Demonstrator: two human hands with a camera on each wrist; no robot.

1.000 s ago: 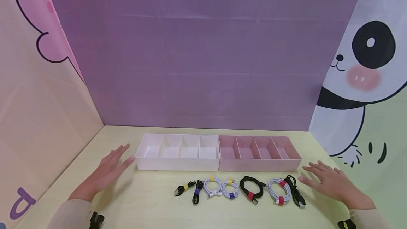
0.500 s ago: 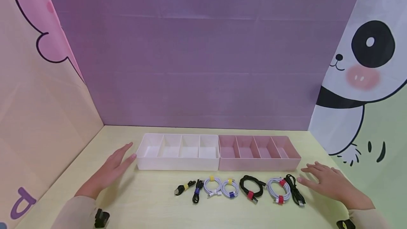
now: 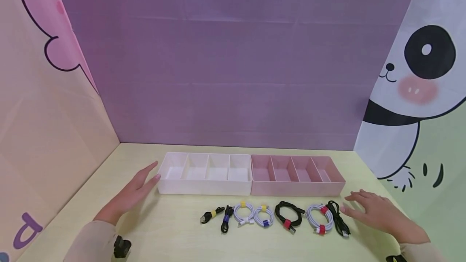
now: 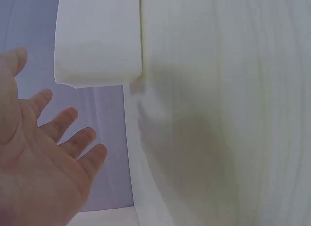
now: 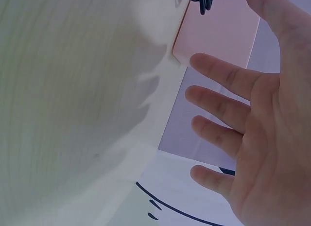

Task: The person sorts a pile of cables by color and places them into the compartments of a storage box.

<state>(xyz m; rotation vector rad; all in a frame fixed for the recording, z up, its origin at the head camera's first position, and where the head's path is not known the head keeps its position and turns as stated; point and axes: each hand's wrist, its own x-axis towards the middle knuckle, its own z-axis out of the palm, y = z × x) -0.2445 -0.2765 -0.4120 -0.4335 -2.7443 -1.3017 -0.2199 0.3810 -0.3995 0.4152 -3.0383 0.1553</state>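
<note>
Left hand (image 3: pixel 130 194), empty and spread, at the left end of the white box (image 3: pixel 205 187), contact hard to judge. Right hand (image 3: pixel 378 214), also empty, just right of the rightmost black cable (image 3: pixel 338 220), which slants front-to-back.

The left box (image 3: pixel 205 187) is white, the right box (image 3: pixel 297 189) dusty pink. Left to right, the first cable (image 3: pixel 206 218) is black with a yellow band, the second cable (image 3: pixel 225 225) black with blue; the third cable (image 3: pixel 235 214) pale lilac with yellow, the fourth cable (image 3: pixel 255 216) the same with yellow and blue; the fifth cable (image 3: pixel 278 212) black with red, the sixth cable (image 3: pixel 308 218) pale lilac with two red bands, the seventh cable (image 3: pixel 339 224) black. The table (image 3: pixel 255 248) is pale yellow with faint grain, the back wall (image 3: pixel 233 60) purple, the panda (image 3: pixel 399 60) black and white with a pink cheek.
</note>
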